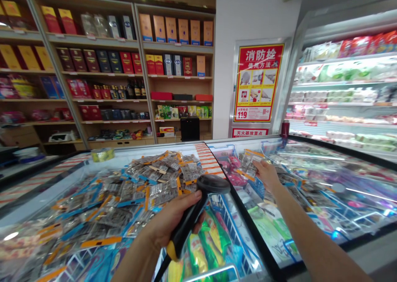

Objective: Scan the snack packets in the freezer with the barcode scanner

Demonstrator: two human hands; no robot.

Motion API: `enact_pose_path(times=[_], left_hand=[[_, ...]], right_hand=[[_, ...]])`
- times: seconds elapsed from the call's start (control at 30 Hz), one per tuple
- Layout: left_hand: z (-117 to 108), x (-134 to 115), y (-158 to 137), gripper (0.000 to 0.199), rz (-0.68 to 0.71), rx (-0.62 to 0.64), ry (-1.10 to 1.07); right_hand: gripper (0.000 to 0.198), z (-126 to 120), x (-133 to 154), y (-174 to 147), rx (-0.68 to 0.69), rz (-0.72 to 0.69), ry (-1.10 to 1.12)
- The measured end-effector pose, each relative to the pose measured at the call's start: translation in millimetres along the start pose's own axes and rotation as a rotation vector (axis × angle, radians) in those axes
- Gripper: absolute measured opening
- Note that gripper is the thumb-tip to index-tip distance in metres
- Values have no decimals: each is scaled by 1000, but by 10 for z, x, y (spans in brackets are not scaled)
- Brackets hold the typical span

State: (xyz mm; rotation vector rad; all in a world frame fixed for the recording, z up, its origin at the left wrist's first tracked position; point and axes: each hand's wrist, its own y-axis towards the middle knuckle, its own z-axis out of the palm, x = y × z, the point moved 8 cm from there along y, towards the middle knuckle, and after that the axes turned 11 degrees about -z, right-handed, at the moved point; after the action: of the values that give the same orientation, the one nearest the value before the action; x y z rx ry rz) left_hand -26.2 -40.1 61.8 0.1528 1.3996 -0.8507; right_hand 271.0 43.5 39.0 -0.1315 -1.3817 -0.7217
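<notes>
My left hand [176,218] is wrapped round the handle of a black barcode scanner [214,183] with a yellow band near its cord. The scanner's head points away from me, above the freezer. Farther right, my right hand [266,175] pinches a clear packet [249,163] with orange strips along its edges, over the right side of the freezer. Many similar packets with orange or blue strips [167,166] lie heaped on the freezer's left glass top, left of the scanner. What the packets contain is too small to tell.
Below the scanner, a wire basket [228,220] holds green and yellow packages [200,249]. A dark frame bar [245,216] divides the freezer. A tape roll [102,154] lies at the back left. Shelves of boxes [105,61] stand behind; a lit chiller [344,87] stands right.
</notes>
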Motion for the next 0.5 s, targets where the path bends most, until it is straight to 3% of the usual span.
enact_pose_path(times=[0.5], left_hand=[[-25,26,161,36,55,-7,-75]], right_hand=[[11,-71,-114,50,1,87,20]])
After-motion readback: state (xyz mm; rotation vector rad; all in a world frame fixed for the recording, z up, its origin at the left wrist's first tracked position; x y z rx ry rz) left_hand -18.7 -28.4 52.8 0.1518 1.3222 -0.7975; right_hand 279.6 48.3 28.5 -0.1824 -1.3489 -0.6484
